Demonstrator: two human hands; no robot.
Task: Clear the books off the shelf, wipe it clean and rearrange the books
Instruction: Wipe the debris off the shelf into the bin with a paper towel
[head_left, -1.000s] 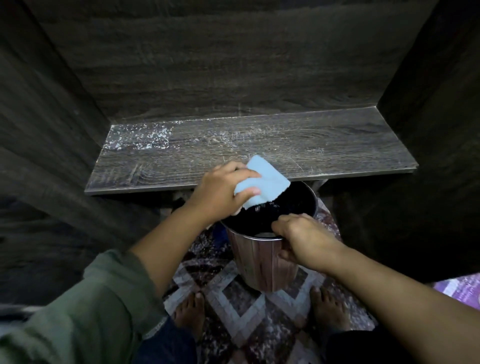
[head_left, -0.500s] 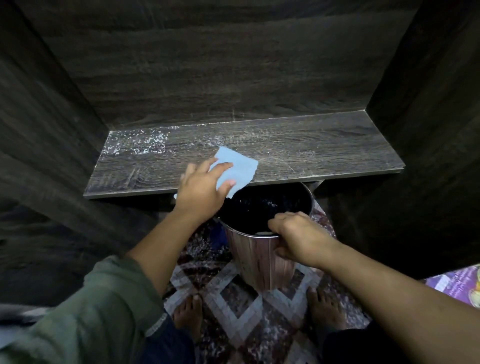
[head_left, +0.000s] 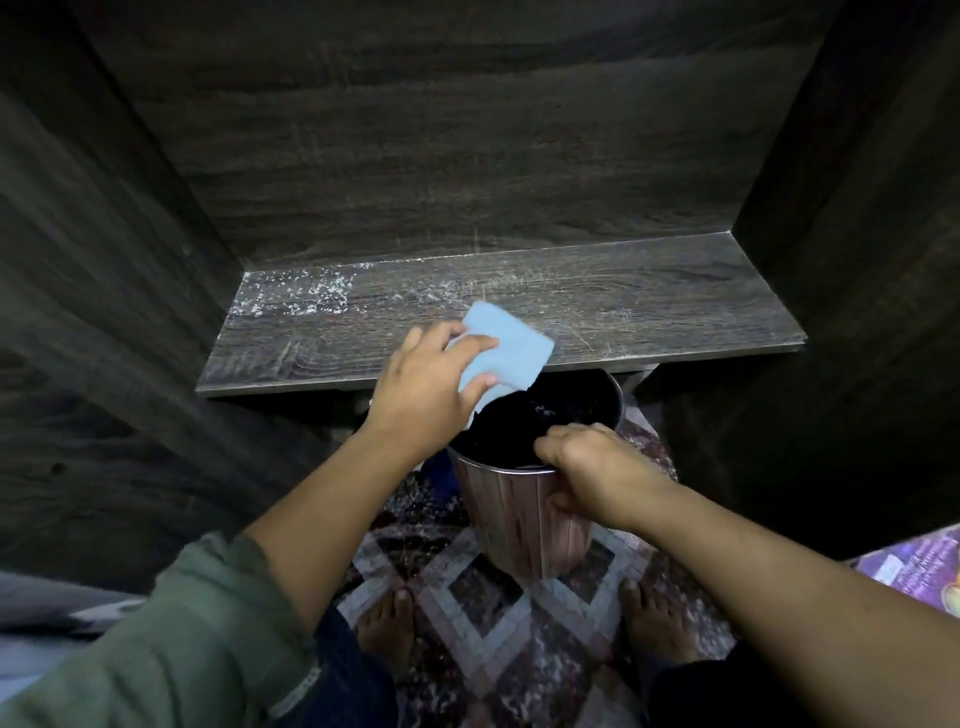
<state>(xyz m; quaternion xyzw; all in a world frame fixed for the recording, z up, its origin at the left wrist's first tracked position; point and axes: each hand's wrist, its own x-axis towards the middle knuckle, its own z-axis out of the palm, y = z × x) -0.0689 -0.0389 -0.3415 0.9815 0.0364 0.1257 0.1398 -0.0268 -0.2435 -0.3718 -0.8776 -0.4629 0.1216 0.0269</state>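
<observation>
Head view: left hand (head_left: 421, 395) holds cloth (head_left: 501, 353) at shelf (head_left: 649, 306) front edge, right hand (head_left: 592, 467) grips bin (head_left: 524, 519) rim just below; I would drag back-left white specks (head_left: 296, 296) forward into bin.

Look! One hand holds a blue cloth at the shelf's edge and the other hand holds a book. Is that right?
Not quite: in the head view the right hand grips the rim of the bin, not a book. The left hand does hold the blue cloth at the front edge of the shelf.
</observation>
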